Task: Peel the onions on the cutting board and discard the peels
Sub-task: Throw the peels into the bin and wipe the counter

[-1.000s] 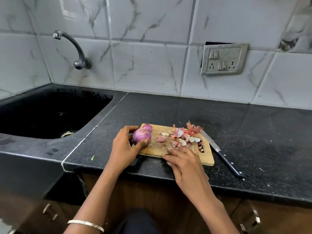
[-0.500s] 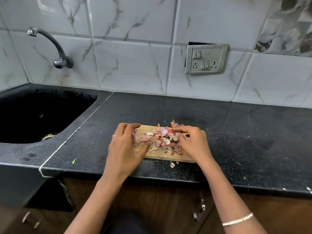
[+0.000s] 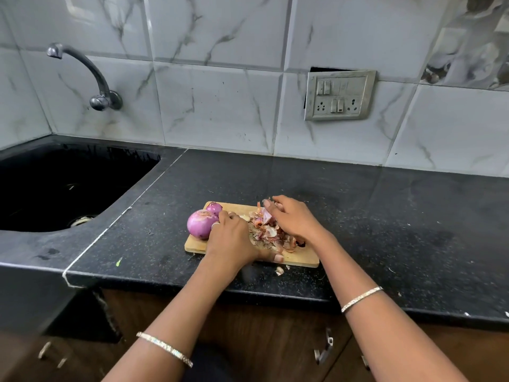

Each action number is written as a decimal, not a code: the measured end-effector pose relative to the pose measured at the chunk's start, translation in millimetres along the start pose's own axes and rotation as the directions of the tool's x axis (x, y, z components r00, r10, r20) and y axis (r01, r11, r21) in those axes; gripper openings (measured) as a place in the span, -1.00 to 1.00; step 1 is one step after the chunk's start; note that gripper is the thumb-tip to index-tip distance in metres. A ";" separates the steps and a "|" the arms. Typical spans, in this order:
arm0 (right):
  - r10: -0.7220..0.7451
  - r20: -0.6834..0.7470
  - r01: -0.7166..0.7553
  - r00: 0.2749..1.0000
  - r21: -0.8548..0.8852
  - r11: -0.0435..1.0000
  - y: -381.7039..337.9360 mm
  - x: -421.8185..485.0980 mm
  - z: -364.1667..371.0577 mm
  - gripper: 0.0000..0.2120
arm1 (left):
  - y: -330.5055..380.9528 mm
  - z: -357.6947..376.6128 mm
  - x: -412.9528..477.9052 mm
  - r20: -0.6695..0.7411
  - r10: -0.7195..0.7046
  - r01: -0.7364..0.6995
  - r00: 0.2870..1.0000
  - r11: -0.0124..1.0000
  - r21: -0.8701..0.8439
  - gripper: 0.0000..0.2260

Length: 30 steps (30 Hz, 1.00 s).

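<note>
Sitting peeled at the left end of the wooden cutting board point(image 3: 237, 207), just below frame centre: a large purple onion point(image 3: 200, 224) with a smaller onion point(image 3: 214, 208) close behind it. Heaped across the middle and right of the board, a pile of dry pink and tan peels point(image 3: 271, 232). Flanking that pile, two bare hands. Left hand point(image 3: 231, 241) laid on the board just right of the large onion, back to the camera, thumb flat along the near edge, fingers bent down at the pile's left side; fingertips hidden, so cannot tell whether pinching anything. Right hand point(image 3: 294, 219) cupped over the pile's far right side, fingers point(image 3: 271, 205) curled round the peels. Thin bracelets point(image 3: 165, 348) on both wrists, a ring point(image 3: 215, 224) on a left finger.

Lying loose on the black counter point(image 3: 385, 216) just in front of the board, one stray scrap of peel point(image 3: 279, 270). Sunk into the counter at frame left, a black sink point(image 3: 82, 166). Mounted on the marble-look wall tiles point(image 3: 220, 106), a curved tap point(image 3: 91, 73) at upper left and a switch-and-socket plate point(image 3: 340, 95) at upper right. Along the bottom edge, brown cabinet doors point(image 3: 275, 340) with metal handles.
</note>
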State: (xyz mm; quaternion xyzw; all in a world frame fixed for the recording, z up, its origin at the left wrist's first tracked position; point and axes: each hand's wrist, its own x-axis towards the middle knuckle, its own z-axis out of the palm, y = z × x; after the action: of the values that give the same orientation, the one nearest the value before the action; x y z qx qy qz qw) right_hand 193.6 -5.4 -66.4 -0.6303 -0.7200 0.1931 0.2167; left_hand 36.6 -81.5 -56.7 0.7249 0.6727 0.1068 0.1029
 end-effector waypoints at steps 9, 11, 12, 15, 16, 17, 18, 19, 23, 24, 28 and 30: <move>-0.118 -0.153 0.136 0.981 0.111 0.985 -11.1 -33.4 -21.5 -0.66 | -2.9 0.1 10.6 -0.026 -0.022 0.022 0.999 0.999 -0.024 -0.25; -0.055 -0.125 0.057 0.991 0.014 0.998 -4.3 -39.6 -33.6 -0.52 | -4.6 1.2 12.1 -0.041 -0.023 0.022 0.999 1.000 -0.018 -0.26; -0.005 -0.074 0.003 0.997 -0.035 0.999 0.1 -43.1 -38.3 -0.40 | -5.3 1.4 12.1 -0.041 -0.021 0.020 0.999 1.000 -0.014 -0.27; 0.105 0.116 -0.089 0.988 -0.139 0.986 9.8 -51.8 -45.7 -0.08 | -6.0 0.2 14.2 -0.038 -0.009 0.008 0.999 1.000 -0.004 -0.29; 0.115 0.170 -0.087 0.979 -0.160 0.983 11.8 -52.7 -44.2 -0.04 | -6.4 0.0 15.0 -0.036 -0.003 0.003 0.999 1.000 -0.001 -0.30; 0.116 0.203 -0.081 0.972 -0.172 0.982 13.0 -52.5 -41.3 -0.03 | -6.5 0.1 15.7 -0.032 0.001 -0.001 0.999 1.000 0.000 -0.30; 0.108 0.217 -0.070 0.970 -0.174 0.982 13.6 -51.8 -37.2 -0.02 | -6.7 -0.1 15.5 -0.028 0.004 -0.004 1.000 1.000 0.004 -0.32; 0.103 0.221 -0.065 0.970 -0.171 0.983 13.7 -49.7 -32.1 0.00 | -6.5 -0.6 15.9 -0.025 0.007 -0.007 1.000 1.000 0.008 -0.35; 0.101 0.203 -0.069 0.974 -0.160 0.985 9.0 -38.3 -24.3 -0.03 | -3.7 -6.8 20.1 0.002 0.025 -0.025 1.000 0.999 0.040 -0.40; 0.092 0.211 -0.056 0.973 -0.169 0.984 8.5 -35.7 -25.2 -0.07 | -3.1 -9.0 21.2 0.018 0.025 -0.026 1.000 0.999 0.044 -0.41; 0.010 0.205 -0.016 0.979 0.030 0.999 11.9 -39.3 -31.1 -0.27 | 0.9 -17.5 23.0 0.101 0.029 -0.034 0.994 0.998 0.048 -0.44; 0.011 0.140 -0.034 0.990 0.164 0.986 15.1 -40.1 -36.2 -0.43 | 1.9 -21.5 24.3 0.151 0.031 -0.038 0.988 0.998 0.040 -0.46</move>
State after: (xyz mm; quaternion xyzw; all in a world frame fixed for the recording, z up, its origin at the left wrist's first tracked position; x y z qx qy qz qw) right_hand 230.6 -43.0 -47.5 -0.6033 -0.7075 0.2982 0.2157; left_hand 33.8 -57.2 -35.2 0.7445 0.6524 0.0392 0.1360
